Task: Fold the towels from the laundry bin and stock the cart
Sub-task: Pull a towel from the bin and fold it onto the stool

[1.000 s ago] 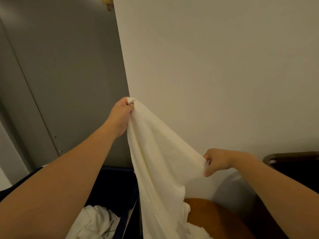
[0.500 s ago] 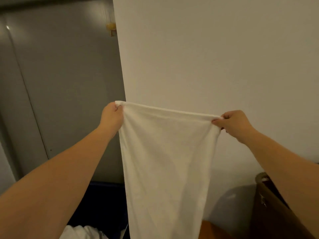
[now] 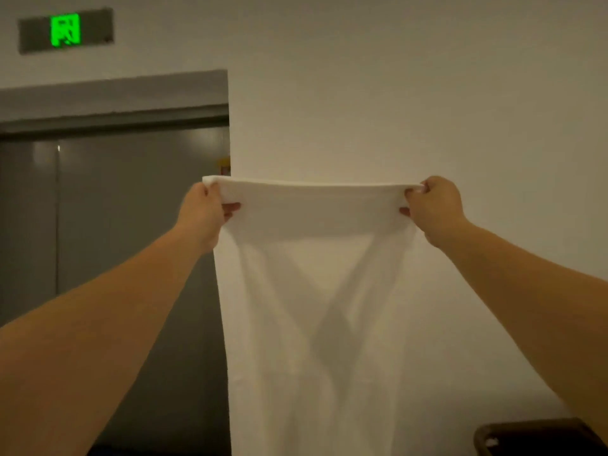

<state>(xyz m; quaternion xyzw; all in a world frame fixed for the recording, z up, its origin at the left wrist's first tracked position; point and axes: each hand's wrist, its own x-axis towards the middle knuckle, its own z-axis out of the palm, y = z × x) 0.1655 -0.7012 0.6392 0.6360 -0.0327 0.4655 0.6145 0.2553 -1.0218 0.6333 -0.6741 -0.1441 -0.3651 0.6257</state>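
Head view: white towel (image 3: pixel 312 307), centre of frame, hanging full length with its top edge stretched level. Left hand (image 3: pixel 204 212) pinches the upper left corner, fingers curled round the cloth; right hand (image 3: pixel 434 209) pinches the upper right corner likewise. Grey double door (image 3: pixel 115 225), left of frame. Green lit sign (image 3: pixel 65 29), upper left. Dark brown bin rim (image 3: pixel 533 436), lower right corner.
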